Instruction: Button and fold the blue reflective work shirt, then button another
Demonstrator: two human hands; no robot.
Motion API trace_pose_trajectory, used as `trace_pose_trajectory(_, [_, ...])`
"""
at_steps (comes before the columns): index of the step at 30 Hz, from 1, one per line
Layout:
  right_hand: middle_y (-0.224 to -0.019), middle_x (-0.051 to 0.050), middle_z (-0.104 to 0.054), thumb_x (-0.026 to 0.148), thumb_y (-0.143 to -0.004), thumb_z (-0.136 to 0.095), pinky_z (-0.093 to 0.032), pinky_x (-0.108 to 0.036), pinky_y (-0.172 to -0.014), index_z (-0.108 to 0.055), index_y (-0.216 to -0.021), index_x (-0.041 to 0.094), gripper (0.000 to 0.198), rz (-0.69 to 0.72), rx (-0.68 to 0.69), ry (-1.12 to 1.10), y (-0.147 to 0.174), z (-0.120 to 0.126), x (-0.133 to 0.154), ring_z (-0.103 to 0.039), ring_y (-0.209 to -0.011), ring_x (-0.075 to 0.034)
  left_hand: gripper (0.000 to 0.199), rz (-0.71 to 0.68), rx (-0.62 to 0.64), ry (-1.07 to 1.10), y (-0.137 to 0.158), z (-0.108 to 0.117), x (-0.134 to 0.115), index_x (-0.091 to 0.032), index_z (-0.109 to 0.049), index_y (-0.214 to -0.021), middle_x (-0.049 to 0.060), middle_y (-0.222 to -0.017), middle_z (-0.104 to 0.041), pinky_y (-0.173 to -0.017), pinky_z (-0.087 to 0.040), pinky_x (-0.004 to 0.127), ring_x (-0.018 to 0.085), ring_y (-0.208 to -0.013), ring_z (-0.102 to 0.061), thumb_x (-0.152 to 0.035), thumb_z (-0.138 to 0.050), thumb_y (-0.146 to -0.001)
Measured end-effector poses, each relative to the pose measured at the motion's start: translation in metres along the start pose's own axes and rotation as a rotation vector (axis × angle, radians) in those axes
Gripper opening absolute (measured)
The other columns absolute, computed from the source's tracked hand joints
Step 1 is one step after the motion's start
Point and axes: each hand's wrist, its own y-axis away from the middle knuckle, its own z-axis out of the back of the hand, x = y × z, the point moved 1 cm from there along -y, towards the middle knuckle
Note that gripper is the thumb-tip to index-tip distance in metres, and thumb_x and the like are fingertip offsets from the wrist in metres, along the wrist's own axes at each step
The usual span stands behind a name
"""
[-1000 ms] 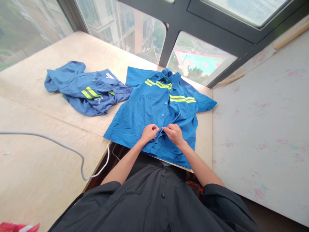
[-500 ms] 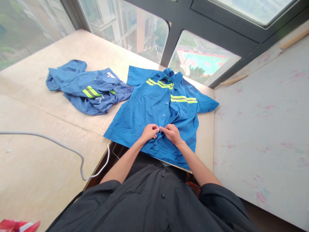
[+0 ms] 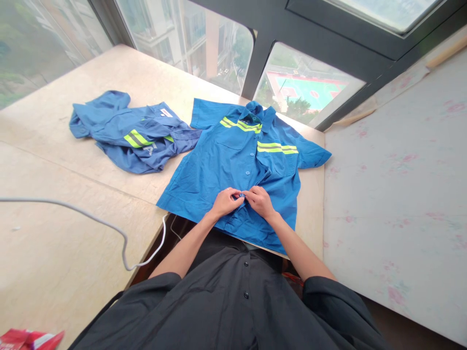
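Note:
A blue short-sleeved work shirt [image 3: 219,165] with yellow-and-grey reflective strips lies spread out in front of me, collar towards the window. Low on its front placket, both hands meet at a small blue button [image 3: 241,195]. My left hand [image 3: 227,201] is closed, thumb and forefinger pinching at the button from the left. My right hand [image 3: 260,200] pinches the placket's edge just right of it, fingers bent. Further up the placket, other buttons [image 3: 248,173] show. The cloth between the fingertips is partly hidden.
A second blue shirt [image 3: 120,124] lies crumpled to the left, touching the first one's sleeve. A white cable [image 3: 98,222] crosses the pale tabletop [image 3: 54,253]. Windows [image 3: 189,39] stand behind, a flowered wall panel [image 3: 394,209] at right. A red packet [image 3: 29,339] lies bottom left.
My left hand has shifted slightly, and the button now shows between the fingertips. The right hand stays nearly in place. Both shirts lie as before.

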Motion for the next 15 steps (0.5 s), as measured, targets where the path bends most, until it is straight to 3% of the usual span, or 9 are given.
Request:
trace_pose_trajectory(5, [-0.079, -0.006, -0.061, 0.026, -0.099, -0.05, -0.041, -0.034, -0.072, -0.076, -0.105, 0.025, 0.026, -0.017, -0.049, -0.02, 0.0032, -0.0036, -0.0009, -0.055, -0.078, -0.02, 0.028, -0.036, 0.013, -0.026, 0.0012, -0.0013, 0.0006, -0.018, -0.075, -0.096, 0.002, -0.087, -0.071, -0.067, -0.049, 0.023, 0.012, -0.067, -0.061, -0.036, -0.074, -0.075])
trace_pose_trajectory(11, [-0.08, -0.005, -0.06, 0.032, -0.097, -0.057, -0.042, -0.034, -0.072, -0.077, -0.1, 0.025, 0.021, -0.05, -0.062, -0.064, 0.0036, -0.0071, -0.0012, -0.054, -0.077, -0.02, 0.024, -0.019, -0.012, -0.095, -0.0007, -0.0029, 0.0006, -0.019, -0.077, -0.098, 0.003, -0.086, -0.073, -0.073, -0.049, 0.024, 0.014, -0.071, -0.064, -0.018, -0.064, -0.078])
trace_pose_trajectory(15, [-0.081, -0.005, -0.059, 0.03, -0.095, -0.061, -0.042, -0.033, -0.074, -0.078, -0.096, 0.025, 0.018, -0.086, -0.058, -0.081, 0.0021, -0.0086, -0.0016, -0.054, -0.079, -0.02, 0.025, -0.015, -0.022, -0.108, -0.0021, -0.0032, 0.0005, -0.017, -0.079, -0.097, 0.003, -0.085, -0.073, -0.073, -0.049, 0.025, 0.015, -0.072, -0.064, -0.015, -0.063, -0.077])
